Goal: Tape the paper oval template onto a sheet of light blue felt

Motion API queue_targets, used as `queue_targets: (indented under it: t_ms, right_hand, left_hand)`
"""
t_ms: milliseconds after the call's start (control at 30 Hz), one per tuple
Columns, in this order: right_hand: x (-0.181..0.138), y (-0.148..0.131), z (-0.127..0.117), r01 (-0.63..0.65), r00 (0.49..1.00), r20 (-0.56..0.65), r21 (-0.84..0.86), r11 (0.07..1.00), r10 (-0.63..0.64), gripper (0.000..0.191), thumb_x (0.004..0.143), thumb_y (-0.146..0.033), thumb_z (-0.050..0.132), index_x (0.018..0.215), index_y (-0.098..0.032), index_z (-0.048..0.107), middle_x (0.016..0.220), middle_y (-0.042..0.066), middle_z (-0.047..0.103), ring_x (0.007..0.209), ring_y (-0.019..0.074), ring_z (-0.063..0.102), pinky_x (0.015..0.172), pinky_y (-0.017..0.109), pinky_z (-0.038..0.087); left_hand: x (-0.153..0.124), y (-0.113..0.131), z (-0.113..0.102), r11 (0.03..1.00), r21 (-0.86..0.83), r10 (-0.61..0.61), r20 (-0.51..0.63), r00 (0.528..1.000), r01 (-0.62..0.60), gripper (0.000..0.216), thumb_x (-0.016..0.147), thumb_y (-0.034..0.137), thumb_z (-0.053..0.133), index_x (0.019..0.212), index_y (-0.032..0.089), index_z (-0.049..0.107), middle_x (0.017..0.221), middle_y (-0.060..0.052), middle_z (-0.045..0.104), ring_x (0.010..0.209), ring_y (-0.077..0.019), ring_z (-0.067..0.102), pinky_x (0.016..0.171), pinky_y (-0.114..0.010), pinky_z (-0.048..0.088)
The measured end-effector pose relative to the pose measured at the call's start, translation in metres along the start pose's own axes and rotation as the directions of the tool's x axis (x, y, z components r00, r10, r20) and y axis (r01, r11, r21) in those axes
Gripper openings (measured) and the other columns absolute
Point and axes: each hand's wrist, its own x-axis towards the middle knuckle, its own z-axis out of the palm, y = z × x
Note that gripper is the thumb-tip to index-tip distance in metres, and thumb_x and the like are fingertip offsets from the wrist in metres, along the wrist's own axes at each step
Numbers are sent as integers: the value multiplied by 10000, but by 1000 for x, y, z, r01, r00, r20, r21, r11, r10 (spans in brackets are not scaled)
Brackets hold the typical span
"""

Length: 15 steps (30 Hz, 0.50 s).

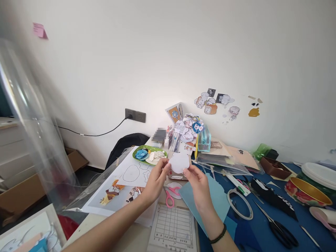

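A worktable, its blue side (262,239) beyond and right of the right hand, stretches beneath everything. To the left of the left hand, a white sheet (136,176) bears drawn outlines. Teal paper (217,196) lies under and beside the right hand, and a gridded pad (174,227) sits between the forearms. The bare left hand (157,178) and right hand (198,182) are close but apart, each pinching one edge of the same small piece. Just beyond the left hand, a green tray (134,155) holds blue pieces (141,154) and white pieces (155,157). Pink-handled scissors (167,195) rest between the hands, lower down. Smallest is the rounded white piece (180,163), held up between both hands. It looks already cut to shape, as do the tray's pieces; the sheet's outlines appear uncut, so work seems partway done.
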Motion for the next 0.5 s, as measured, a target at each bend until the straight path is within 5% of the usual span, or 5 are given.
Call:
queue_targets:
  t_ms: [133,333,433,500]
  right_hand:
    - [5,7,-2,-62,990,-114,158,986,80,259,673,-409,756,729,-170,674,733,31,683,707,164,610,687,292,496]
    - [17,7,-15,-55,972,-213,225,973,104,311,633,-438,758,694,-168,616,722,54,670,654,178,601,608,307,492]
    - [14,0,-23,94,930,-355,-22,995,-95,269,734,-425,681,817,-172,637,820,71,686,750,207,630,668,334,506]
    - [7,-2,-22,307,831,-338,-385,870,-442,173,813,-331,614,910,-190,638,908,85,691,847,227,640,741,372,508]
  left_hand:
    - [-2,-6,4,990,-122,-66,75,995,75,238,917,429,459,912,195,495,673,47,444,600,-109,408,569,-237,351]
    - [5,-7,0,894,-405,-134,169,976,193,303,898,482,453,889,191,536,814,-1,543,652,-124,521,557,-249,409]
    - [11,-5,-2,822,-511,-210,138,968,251,341,883,508,466,874,185,575,904,-45,615,808,-176,601,696,-306,478]
    - [12,-1,-2,733,-596,-295,155,943,328,378,876,527,471,907,177,611,1017,-84,650,968,-212,611,851,-349,472]
